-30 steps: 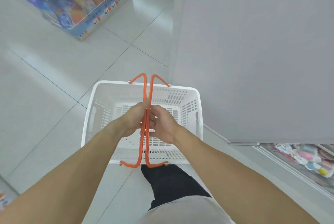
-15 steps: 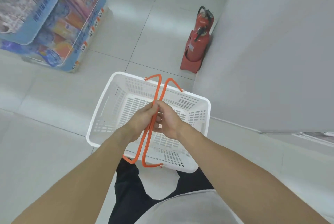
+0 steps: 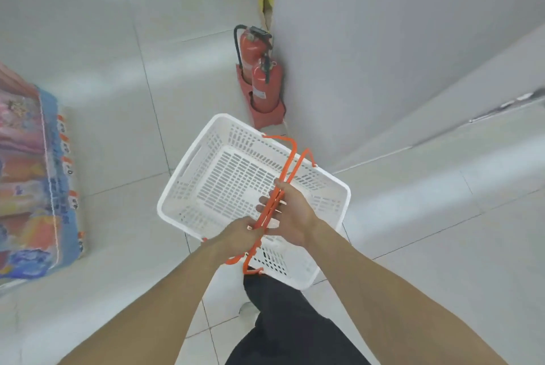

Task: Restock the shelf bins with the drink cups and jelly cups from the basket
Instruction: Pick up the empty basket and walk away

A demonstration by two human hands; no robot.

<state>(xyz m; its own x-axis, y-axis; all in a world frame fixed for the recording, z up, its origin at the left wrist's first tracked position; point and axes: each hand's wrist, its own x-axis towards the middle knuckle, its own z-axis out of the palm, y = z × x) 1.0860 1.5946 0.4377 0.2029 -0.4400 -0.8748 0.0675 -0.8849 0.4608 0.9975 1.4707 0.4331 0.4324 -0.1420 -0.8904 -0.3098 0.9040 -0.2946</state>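
We're holding the white basket [image 3: 206, 176] up off the floor by its two orange handles [image 3: 290, 164], which are pulled together into one bundle. Right hand [image 3: 292, 217] is wrapping the bundle from the right: fingers [image 3: 267, 207] curled around the handles, tips poking out on the left side, thumb on top. Left hand [image 3: 239, 236] is gripping the same bundle just below the right fingers, fingers curled shut around it, knuckles toward us. The two hands are almost touching.

Basket is hanging tilted under the fingers, its slotted bottom showing through; we're seeing no cups in the part that's visible. Beyond the fingertips, two red fire extinguishers [image 3: 262, 81] are standing against the grey wall [image 3: 383, 40]. Far left of the fingers, a colourful display stand [image 3: 32, 188] is sitting on the tiled floor [image 3: 118, 40].
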